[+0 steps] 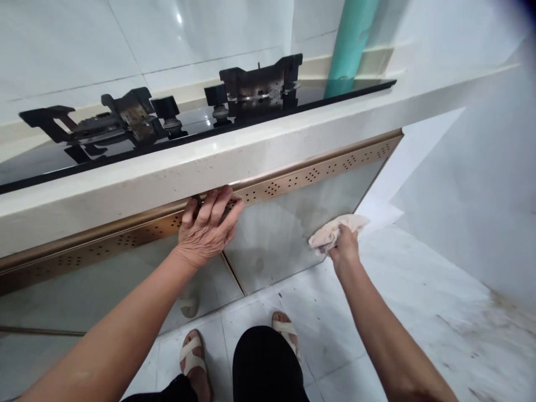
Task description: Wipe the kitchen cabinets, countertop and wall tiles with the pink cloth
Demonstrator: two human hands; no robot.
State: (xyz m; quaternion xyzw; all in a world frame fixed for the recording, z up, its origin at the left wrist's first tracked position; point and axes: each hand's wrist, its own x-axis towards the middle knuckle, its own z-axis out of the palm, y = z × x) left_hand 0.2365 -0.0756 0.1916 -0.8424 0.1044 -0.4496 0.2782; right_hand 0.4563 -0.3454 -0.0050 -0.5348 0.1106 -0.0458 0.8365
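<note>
My right hand [347, 245] is closed around a pale pinkish cloth [330, 231]. The cloth lies against the lower right part of a glossy grey-green cabinet door [276, 240], close to its right edge. Higher up and to the left, my left hand [207, 226] grips the top edge of the doors where two of them meet, its fingertips hooked over the gold metal trim [288, 181] with small round holes. What the fingertips touch behind the trim is hidden.
Above the doors runs a pale countertop [268, 139] with a black gas stove [192, 131] on it. A green pipe [354, 39] rises behind the stove's right end. A white wall [473, 184] stands at the right. My sandalled feet are on the marbled floor [335, 324].
</note>
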